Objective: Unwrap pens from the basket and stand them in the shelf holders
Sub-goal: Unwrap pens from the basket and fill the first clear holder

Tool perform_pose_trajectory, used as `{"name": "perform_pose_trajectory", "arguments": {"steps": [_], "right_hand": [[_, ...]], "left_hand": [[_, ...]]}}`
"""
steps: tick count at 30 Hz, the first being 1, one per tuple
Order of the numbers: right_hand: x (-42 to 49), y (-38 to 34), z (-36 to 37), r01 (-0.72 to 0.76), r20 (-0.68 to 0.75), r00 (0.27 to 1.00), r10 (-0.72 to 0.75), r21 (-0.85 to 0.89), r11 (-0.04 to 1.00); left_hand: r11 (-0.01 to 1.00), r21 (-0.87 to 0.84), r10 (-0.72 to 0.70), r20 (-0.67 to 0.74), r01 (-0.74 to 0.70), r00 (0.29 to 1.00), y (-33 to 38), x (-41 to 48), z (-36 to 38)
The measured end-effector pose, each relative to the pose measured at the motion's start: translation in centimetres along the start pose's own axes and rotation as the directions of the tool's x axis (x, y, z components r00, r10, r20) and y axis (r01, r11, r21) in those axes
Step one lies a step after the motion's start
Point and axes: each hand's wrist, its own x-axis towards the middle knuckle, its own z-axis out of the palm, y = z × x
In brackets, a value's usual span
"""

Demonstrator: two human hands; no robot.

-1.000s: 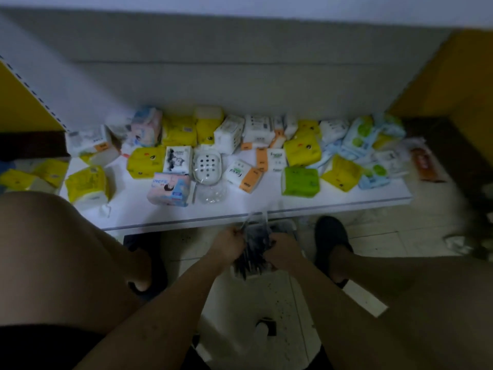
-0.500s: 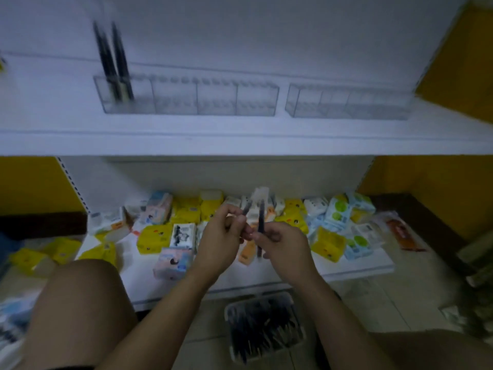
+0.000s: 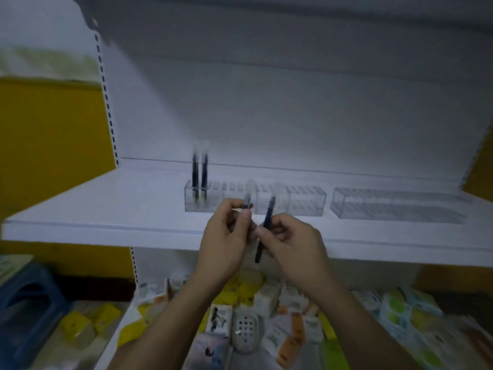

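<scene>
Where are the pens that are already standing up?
In the head view, the two dark pens stand upright in the leftmost compartment of the left clear holder on the white shelf, up and left of the left hand.

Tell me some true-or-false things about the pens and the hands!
1. Two pens stand at the left end of the left holder. True.
2. The right holder is packed with pens. False: no pens show in it.
3. The right hand holds a dark pen. True.
4. The left hand is empty. False: its fingers pinch a small dark piece, too blurred to name.
</scene>
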Motion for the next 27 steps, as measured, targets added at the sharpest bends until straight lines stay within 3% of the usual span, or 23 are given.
{"name": "perform_pose_trajectory", "arguments": {"steps": [7, 11, 15, 20, 27], "right_hand": [[5.7, -2.4, -0.1, 0.090, -0.004, 0.996, -0.090, -0.046, 0.995], [8.7, -2.8, 0.1, 0.126, -0.020, 0.991, -0.129, -0.102, 0.987], [11.7, -4.0, 0.3, 0.133, -0.020, 0.990, -0.137, -0.151, 0.980], [14.7, -5.3, 1.4, 0.154, -0.002, 0.988, -0.154, -0.031, 0.988], [16.9, -4.7, 3.8, 0.264, -0.014, 0.964, -0.264, -0.014, 0.964]], "left_hand": [[0.991, 0.132, 0.003, -0.027, 0.001, 1.000, 2.0, 5.2, -2.3], [0.994, 0.108, -0.015, -0.030, 0.018, 0.999, 3.4, 8.3, -3.0], [0.975, 0.184, 0.127, -0.010, -0.123, 0.992, 4.9, 11.7, -3.1], [0.882, 0.382, 0.276, 0.055, -0.275, 0.960, 5.4, 15.8, -3.9], [0.782, 0.539, 0.330, 0.067, -0.313, 0.941, 3.9, 17.6, -5.7]]}}
